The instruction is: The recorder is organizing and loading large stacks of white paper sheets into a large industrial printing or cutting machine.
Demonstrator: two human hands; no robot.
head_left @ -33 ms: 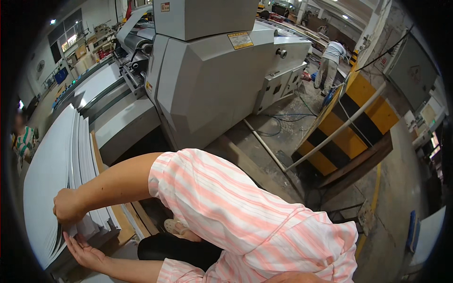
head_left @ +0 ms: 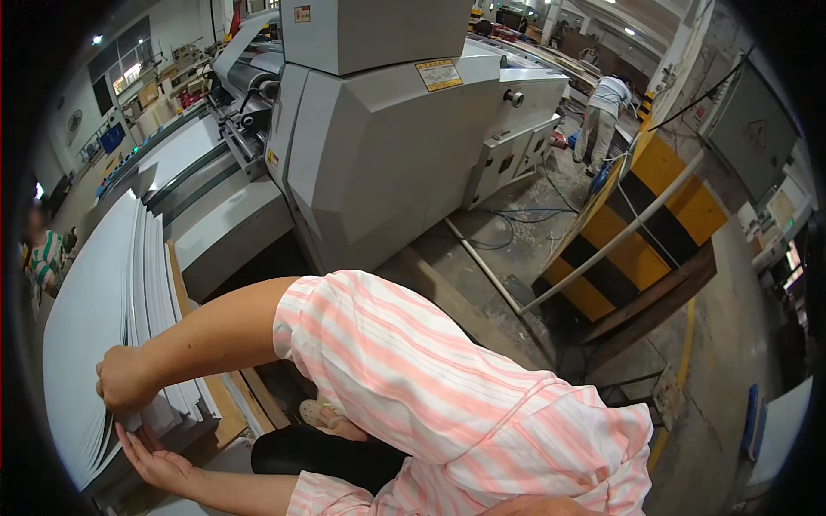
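A tall stack of large white paper sheets (head_left: 82,301) stands at the left, its edge fanned into several bundles. My right hand (head_left: 129,378) is closed in a fist at the near edge of the stack, gripping sheets; its fingertips are hidden behind the knuckles. Just below it, my left hand (head_left: 159,464) lies palm up with fingers stretched out, the fingertips against the sheets' edge where the corners splay apart. Brown board (head_left: 225,413) shows beside the paper.
A big grey machine (head_left: 387,146) rises beyond the stack. A yellow-and-black striped barrier (head_left: 637,224) with a pale pipe (head_left: 615,232) stands at the right. Blue hoses (head_left: 508,228) lie on the floor. One person (head_left: 602,120) bends over at the back; another person (head_left: 47,258) is at the far left.
Almost nothing differs. My right forearm and sleeve have shifted very slightly; both hands keep their places at the stack.
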